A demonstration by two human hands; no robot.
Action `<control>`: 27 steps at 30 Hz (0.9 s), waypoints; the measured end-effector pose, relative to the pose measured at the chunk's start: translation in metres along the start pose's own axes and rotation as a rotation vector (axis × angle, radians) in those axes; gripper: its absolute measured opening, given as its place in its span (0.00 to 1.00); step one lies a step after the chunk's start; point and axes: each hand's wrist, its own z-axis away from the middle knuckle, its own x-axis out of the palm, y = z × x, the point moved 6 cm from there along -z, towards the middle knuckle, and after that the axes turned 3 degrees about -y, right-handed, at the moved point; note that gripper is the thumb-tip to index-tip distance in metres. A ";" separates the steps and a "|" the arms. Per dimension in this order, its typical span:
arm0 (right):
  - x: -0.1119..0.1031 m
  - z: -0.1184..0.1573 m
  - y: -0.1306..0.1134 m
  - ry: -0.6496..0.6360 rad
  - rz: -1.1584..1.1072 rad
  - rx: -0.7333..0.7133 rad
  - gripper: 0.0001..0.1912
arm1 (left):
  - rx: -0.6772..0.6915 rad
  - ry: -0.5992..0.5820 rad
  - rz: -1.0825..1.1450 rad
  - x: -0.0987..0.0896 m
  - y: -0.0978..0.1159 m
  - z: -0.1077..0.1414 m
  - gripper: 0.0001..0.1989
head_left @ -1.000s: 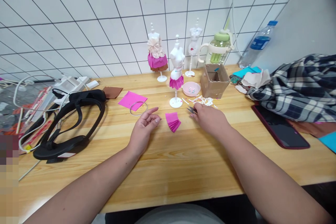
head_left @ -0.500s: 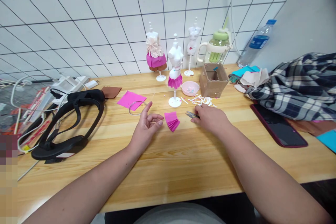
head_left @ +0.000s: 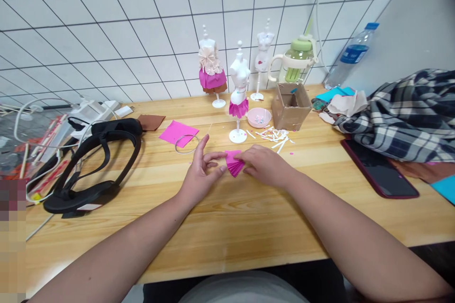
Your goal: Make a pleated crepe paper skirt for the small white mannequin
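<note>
A small pleated pink piece (head_left: 234, 166), crepe paper or thin cloth, lies fanned out on the table between my hands. My right hand (head_left: 265, 164) has its fingertips closed on the piece's right edge. At the left edge, my left hand (head_left: 202, 170) keeps its thumb and fingers apart, fingertips at or just touching the pink. Just behind stands a white mini dress form (head_left: 240, 73) with a pink ruffled skirt (head_left: 238, 108). The small snips are out of sight; my right hand covers the spot where they were.
Behind are two more dress forms, one dressed (head_left: 212, 66), a pink bowl (head_left: 259, 117), a cardboard box (head_left: 291, 106) and white paper scraps (head_left: 277, 136). A pink sheet (head_left: 177, 131) and metal ring (head_left: 185, 151) lie left, beside a black headset (head_left: 103, 170). A phone (head_left: 380, 170) lies right.
My right hand has moved left from the snips onto the pleated pink piece, and the snips no longer show. My left hand has shifted slightly right, to the piece's edge.
</note>
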 end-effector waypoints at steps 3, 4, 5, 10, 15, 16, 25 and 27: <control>0.002 -0.003 -0.005 -0.006 0.020 -0.001 0.14 | 0.046 -0.057 -0.150 0.004 0.001 0.001 0.53; 0.002 -0.003 -0.006 -0.013 0.018 -0.007 0.14 | 0.055 -0.079 -0.202 0.006 0.000 0.002 0.55; 0.003 -0.004 -0.008 -0.021 0.017 -0.015 0.13 | 0.063 -0.101 -0.249 0.009 0.000 0.003 0.58; 0.004 -0.001 -0.009 -0.040 0.033 -0.045 0.10 | 0.123 -0.169 -0.507 0.019 -0.005 0.009 0.67; 0.005 0.001 -0.008 -0.059 0.040 -0.071 0.08 | 0.186 -0.213 -0.708 0.023 -0.006 0.010 0.59; 0.005 0.000 -0.008 -0.056 0.049 -0.071 0.08 | 0.196 -0.220 -0.739 0.023 -0.005 0.010 0.57; 0.007 -0.002 -0.016 -0.078 0.133 -0.099 0.11 | 0.358 -0.251 -0.986 0.027 0.009 0.011 0.39; 0.006 -0.001 -0.018 -0.082 0.144 -0.091 0.12 | 0.369 -0.266 -1.006 0.028 0.008 0.010 0.34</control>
